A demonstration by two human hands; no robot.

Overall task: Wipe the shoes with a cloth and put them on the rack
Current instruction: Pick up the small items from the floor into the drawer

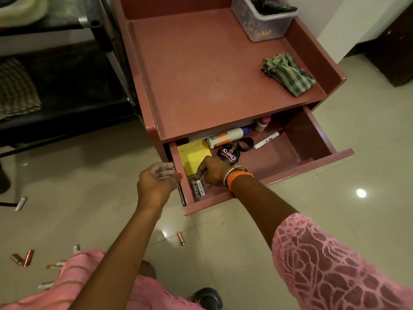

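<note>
A green checked cloth lies crumpled on the right of the pinkish cabinet top. The top drawer stands pulled out. My right hand reaches into its front left corner, fingers curled down onto the ends of white batteries. My left hand hovers just outside the drawer's left wall, fingers relaxed and holding nothing. A dark shoe shows partly at the bottom edge. The black rack stands left of the cabinet.
The drawer also holds a shoe polish tin, a yellow pad, a glue bottle, a marker and a black ring. A clear plastic box stands on the cabinet's back right. Several batteries lie scattered on the tiled floor.
</note>
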